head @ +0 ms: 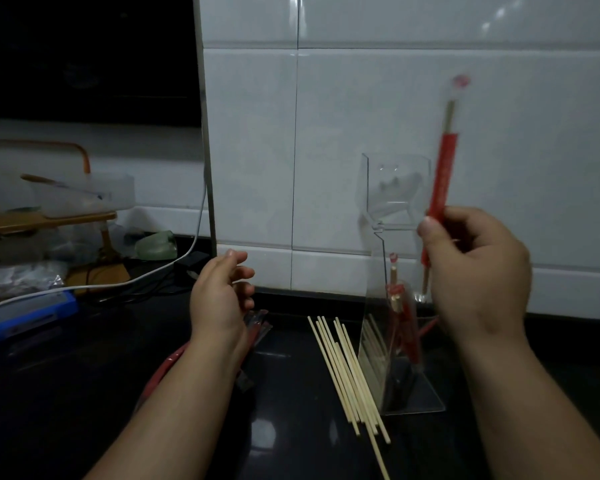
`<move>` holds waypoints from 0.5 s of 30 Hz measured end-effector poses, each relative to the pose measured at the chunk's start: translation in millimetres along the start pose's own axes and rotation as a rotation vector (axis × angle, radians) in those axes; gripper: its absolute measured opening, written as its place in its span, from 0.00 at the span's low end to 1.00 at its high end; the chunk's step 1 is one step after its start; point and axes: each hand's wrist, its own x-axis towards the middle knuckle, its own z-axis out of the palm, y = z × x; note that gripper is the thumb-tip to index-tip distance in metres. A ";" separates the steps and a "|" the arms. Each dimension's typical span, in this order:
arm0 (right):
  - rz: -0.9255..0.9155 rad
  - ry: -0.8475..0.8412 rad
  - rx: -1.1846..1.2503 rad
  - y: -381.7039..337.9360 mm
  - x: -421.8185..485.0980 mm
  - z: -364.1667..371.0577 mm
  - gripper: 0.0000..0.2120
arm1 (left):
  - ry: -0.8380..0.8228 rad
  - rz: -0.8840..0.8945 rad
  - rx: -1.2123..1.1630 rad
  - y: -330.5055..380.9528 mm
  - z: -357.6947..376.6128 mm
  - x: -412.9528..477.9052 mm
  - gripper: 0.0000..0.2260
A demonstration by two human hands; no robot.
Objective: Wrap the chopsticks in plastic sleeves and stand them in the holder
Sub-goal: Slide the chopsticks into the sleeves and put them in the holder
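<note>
Red plastic sleeves a pair of chopsticks, the wrapped chopsticks (442, 181), pinched upright in the right hand (475, 268) between thumb and curled fingers; the clear acrylic holder (395, 209) stands just left of that hand, already holding wrapped pairs (400, 317); the left hand (220, 296) hovers well apart, fingers loosely curled, holding nothing, above empty sleeves (257, 327); bare chopsticks (347, 372) lie between the hands on the dark counter (84, 393).

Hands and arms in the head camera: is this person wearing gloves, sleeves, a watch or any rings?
No. The left hand and the right hand are both bare, with no gloves and no rings that show. The left forearm and the right forearm are bare down to the picture's lower edge: no sleeve, watch or bracelet is in view.
</note>
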 end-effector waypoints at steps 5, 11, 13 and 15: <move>0.057 -0.084 -0.088 7.0 -1.2 3.0 0.06 | 0.020 -0.017 0.024 0.4 -0.5 0.5 0.05; -0.215 0.115 0.025 -10.8 -10.5 -1.1 0.04 | 0.024 -0.020 0.100 -0.7 -3.5 3.7 0.05; -0.385 0.144 0.047 -15.4 -16.6 -2.4 0.04 | 0.019 -0.042 0.133 -0.9 -3.7 3.9 0.04; -0.522 0.118 0.044 -17.4 -23.3 -0.3 0.04 | 0.004 -0.064 0.157 -0.2 -3.4 2.6 0.04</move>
